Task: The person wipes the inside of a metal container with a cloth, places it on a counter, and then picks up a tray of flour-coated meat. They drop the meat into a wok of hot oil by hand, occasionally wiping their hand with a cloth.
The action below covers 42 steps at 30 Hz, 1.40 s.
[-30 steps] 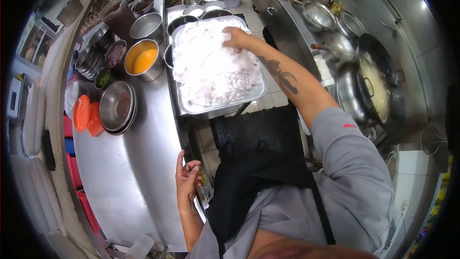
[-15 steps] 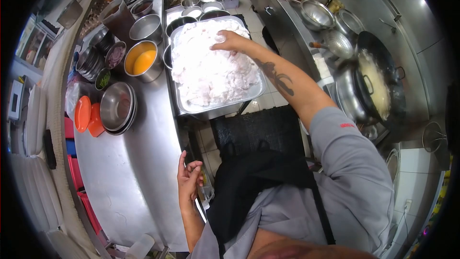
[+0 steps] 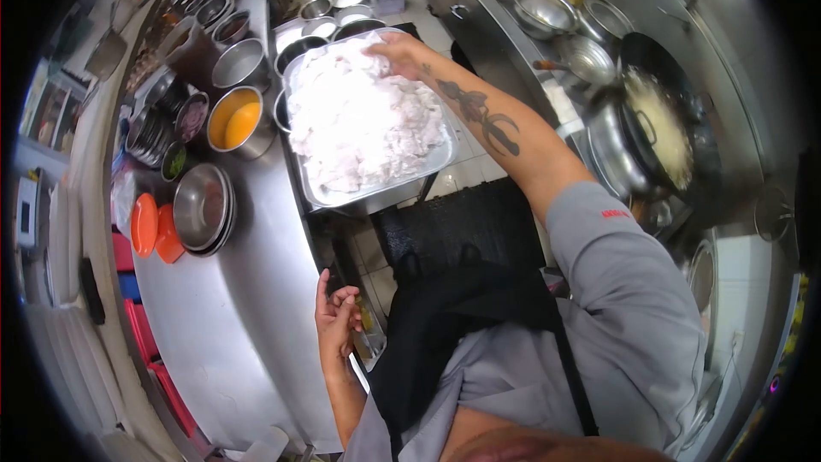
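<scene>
My right hand (image 3: 398, 51) is at the far right part of a heap of white, powder-coated pieces (image 3: 359, 124). Its fingers curl around some of the pieces, and their tips are partly hidden in the white. The heap fills a large metal tray (image 3: 443, 162), and bright glare washes out its middle. Lower down, my left hand (image 3: 336, 315) hovers beside the edge of the steel counter (image 3: 231, 325). Its index finger is stretched out, the other fingers are loosely bent, and nothing is in it.
On the counter stand a pot of yellow-orange liquid (image 3: 242, 122), stacked steel bowls (image 3: 202, 205) and orange containers (image 3: 144, 224). To the right, a wok of pale, foamy liquid (image 3: 658, 124) is beside a steel pot (image 3: 620, 150). A black mat (image 3: 466, 222) lies on the floor.
My right hand has moved from on top of the heap toward the tray's far right corner, and its fingers have curled. The view has shifted slightly. My left hand keeps its pose.
</scene>
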### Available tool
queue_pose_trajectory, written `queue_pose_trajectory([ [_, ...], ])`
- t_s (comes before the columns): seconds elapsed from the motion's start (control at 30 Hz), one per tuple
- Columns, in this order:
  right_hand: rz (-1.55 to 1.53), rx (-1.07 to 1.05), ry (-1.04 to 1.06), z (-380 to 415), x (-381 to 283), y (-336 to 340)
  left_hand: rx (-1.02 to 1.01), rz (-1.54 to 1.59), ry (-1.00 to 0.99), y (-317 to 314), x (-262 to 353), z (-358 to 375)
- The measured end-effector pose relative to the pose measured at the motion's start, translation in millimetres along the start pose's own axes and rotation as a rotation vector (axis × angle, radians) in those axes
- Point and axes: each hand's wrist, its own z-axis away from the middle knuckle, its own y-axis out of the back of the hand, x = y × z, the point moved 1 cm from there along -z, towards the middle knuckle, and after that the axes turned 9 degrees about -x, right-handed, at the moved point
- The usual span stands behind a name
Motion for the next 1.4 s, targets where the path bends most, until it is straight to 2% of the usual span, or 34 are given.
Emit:
queue_pose_trajectory([
  [0.13,-0.295,-0.127,0.038,-3.5,-8.9,27.2,-0.033,0.02,0.01,-7.8,5.1,-9.7],
  [0.17,-0.469,-0.314,0.205,-13.1,2.7,45.9,-0.041,0.012,0.023,-11.0,7.7,-10.6],
  [0.23,-0.396,-0.423,0.525,-31.3,12.9,83.2,-0.058,0.019,0.046,-21.9,13.5,-13.9],
  [0.27,-0.154,-0.342,0.646,-29.5,8.0,106.5,-0.071,0.004,0.048,-26.5,14.0,-17.2],
  [0.33,-0.549,-0.075,0.295,65.8,-77.0,81.7,-0.075,-0.022,0.043,-32.0,14.4,-22.1],
  [0.37,-0.593,-0.208,0.408,67.3,-78.1,121.1,-0.097,-0.021,0.046,-34.4,14.1,-26.6],
  [0.43,-0.077,0.034,0.675,141.8,-91.8,222.7,-0.142,-0.044,0.08,-46.9,17.4,-40.1],
  [0.47,-0.314,0.105,0.527,196.1,-122.7,241.1,-0.145,-0.046,0.091,-51.1,17.2,-43.3],
  [0.5,-0.237,0.083,0.59,235.6,-126.3,281.9,-0.162,-0.046,0.094,-55.5,17.1,-47.7],
  [0.57,0.075,0.199,0.568,323.3,-122.6,354.5,-0.194,-0.049,0.102,-67.3,17.8,-55.5],
  [0.6,0.231,0.618,0.338,365.3,-143.7,330.9,-0.217,-0.04,0.101,-71.5,16.3,-61.8],
  [0.63,0.503,0.828,0.199,397.3,-137.4,351.2,-0.238,-0.031,0.102,-75.5,14.2,-68.0],
  [0.67,0.565,0.872,0.154,428.1,-124.8,374.2,-0.257,-0.022,0.103,-80.2,12.4,-72.9],
  [0.7,0.656,0.886,0.003,455.2,-119.5,378.6,-0.27,-0.033,0.113,-86.8,11.7,-76.6],
  [0.77,0.812,0.954,-0.284,492.0,-86.6,429.4,-0.291,-0.052,0.128,-102.3,10.9,-82.5],
  [0.8,0.865,0.976,-0.328,504.5,-76.2,435.9,-0.296,-0.068,0.137,-111.1,11.4,-82.4],
  [0.83,1.092,0.947,-0.32,516.9,-40.7,490.6,-0.301,-0.083,0.145,-117.8,10.8,-83.5],
  [0.87,1.169,0.841,-0.316,529.6,-14.5,531.0,-0.304,-0.094,0.152,-124.2,9.2,-84.0],
  [0.93,1.062,0.941,-0.56,531.8,-15.7,529.5,-0.314,-0.111,0.149,-133.8,6.6,-82.6],
  [1.0,1.368,1.214,-0.352,550.3,-28.0,574.7,-0.302,-0.121,0.151,-141.9,10.1,-77.9],
  [1.03,1.427,1.324,-0.283,555.1,-51.7,583.7,-0.302,-0.091,0.154,-145.1,12.7,-73.5],
  [1.1,1.492,1.449,-0.129,559.2,-132.2,580.5,-0.296,-0.118,0.141,-139.2,10.2,-72.7],
  [1.2,1.654,1.395,0.145,518.1,-246.5,516.5,-0.28,-0.137,0.15,-138.7,16.2,-67.7],
  [1.3,1.727,1.105,0.4,411.0,-304.7,392.2,-0.259,-0.089,0.117,-122.8,22.3,-66.8],
  [1.4,1.67,0.685,0.562,318.9,-278.4,255.3,-0.241,-0.027,0.066,-103.3,22.8,-70.1],
])
